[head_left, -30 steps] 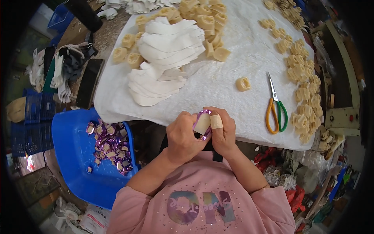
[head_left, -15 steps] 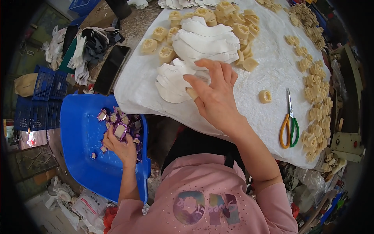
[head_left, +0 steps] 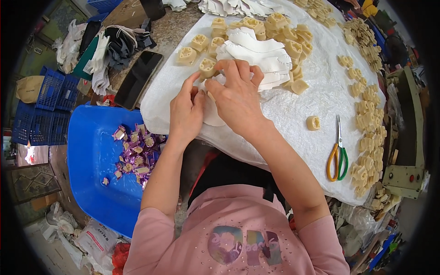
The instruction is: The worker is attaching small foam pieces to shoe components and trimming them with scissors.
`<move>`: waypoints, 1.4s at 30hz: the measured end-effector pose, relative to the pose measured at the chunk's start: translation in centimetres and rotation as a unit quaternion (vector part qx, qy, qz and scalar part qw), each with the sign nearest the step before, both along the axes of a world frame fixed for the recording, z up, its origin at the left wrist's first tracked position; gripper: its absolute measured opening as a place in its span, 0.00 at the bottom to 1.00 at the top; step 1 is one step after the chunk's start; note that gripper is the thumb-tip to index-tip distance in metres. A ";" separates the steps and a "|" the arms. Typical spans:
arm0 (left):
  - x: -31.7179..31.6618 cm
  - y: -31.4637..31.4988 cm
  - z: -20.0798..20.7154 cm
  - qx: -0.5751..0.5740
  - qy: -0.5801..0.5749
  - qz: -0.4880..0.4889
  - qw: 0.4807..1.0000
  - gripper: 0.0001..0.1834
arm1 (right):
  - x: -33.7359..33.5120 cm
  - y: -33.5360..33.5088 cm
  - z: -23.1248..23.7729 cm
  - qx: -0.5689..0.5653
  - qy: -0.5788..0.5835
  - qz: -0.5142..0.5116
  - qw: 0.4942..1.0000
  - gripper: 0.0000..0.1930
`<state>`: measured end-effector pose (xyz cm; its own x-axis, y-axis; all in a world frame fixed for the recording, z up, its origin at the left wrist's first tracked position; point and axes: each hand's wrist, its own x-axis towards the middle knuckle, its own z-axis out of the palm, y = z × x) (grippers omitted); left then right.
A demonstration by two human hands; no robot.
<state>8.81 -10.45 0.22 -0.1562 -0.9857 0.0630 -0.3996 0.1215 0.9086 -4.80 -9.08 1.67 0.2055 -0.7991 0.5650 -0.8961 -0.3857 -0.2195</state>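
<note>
Both my hands meet over thin white curved sheets [head_left: 213, 115] near the front left edge of the white-covered table. My left hand [head_left: 187, 114] is at their left side, index finger stretched forward and thumb apart from it. My right hand [head_left: 240, 103] bends over the sheets from the right, fingers curled. Something small and tan shows by its thumb, and its grip is partly hidden. Just beyond lies a fanned stack of white sheets [head_left: 263, 55], ringed by hollow cream-coloured molded pieces [head_left: 293, 48]. One such piece [head_left: 207, 67] stands close to my left index fingertip.
A blue tub [head_left: 89, 156] at the left holds several purple-wrapped pieces [head_left: 137, 153]. On the table's right lie scissors [head_left: 339, 156] with orange and green handles, a lone cream piece [head_left: 313, 123], and rows of cream pieces [head_left: 369, 133]. A black phone [head_left: 139, 79] rests at the left.
My left hand has left the purple-wrapped pieces in the tub and come up to the table beside my right hand. My right hand has shifted slightly left, its fingers more curled.
</note>
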 end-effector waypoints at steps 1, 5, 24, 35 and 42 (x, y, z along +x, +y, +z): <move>-0.3 -0.3 -0.6 -0.031 0.029 0.002 0.999 0.19 | 0.1 -0.1 -0.1 -0.001 -0.004 0.000 1.000 0.04; -0.4 0.0 -1.0 0.042 0.151 0.023 0.987 0.19 | 0.0 -0.2 0.1 0.000 -0.017 0.007 1.000 0.05; -2.1 0.5 -3.2 -0.165 0.018 0.084 0.983 0.12 | -7.2 7.0 2.5 -0.118 -0.466 0.088 0.873 0.05; -5.6 6.8 2.8 -0.259 0.034 -0.246 0.933 0.18 | -9.8 11.5 4.4 -0.066 -0.224 0.016 0.972 0.15; -7.5 8.7 -0.9 0.050 0.144 -0.231 0.961 0.15 | -15.9 13.5 1.1 0.160 -0.445 -0.074 0.878 0.19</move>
<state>1.27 -1.71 -0.66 -0.5694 -0.8184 0.0772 -0.0541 0.1310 0.9899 -20.68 4.38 2.76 -0.3242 -0.9266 0.1904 -0.3491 -0.0698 -0.9345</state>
